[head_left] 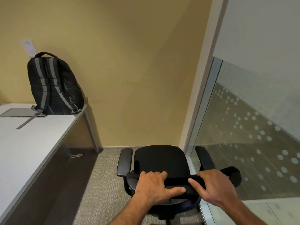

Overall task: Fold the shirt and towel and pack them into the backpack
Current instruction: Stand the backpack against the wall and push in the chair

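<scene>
Head view: both hands (154, 185) (214, 187) grip chair backrest (177, 181); backpack (54, 85) upright on desk (24, 143).

No text, brand or number can be read anywhere. A white sheet (29, 47) is stuck on the yellow wall (129, 62) behind the backpack (54, 85), and it bears faint lines of print, too blurred and small to make out. The glass panel (253, 143) at right carries only a pattern of pale dots, with no letters among them.
</scene>
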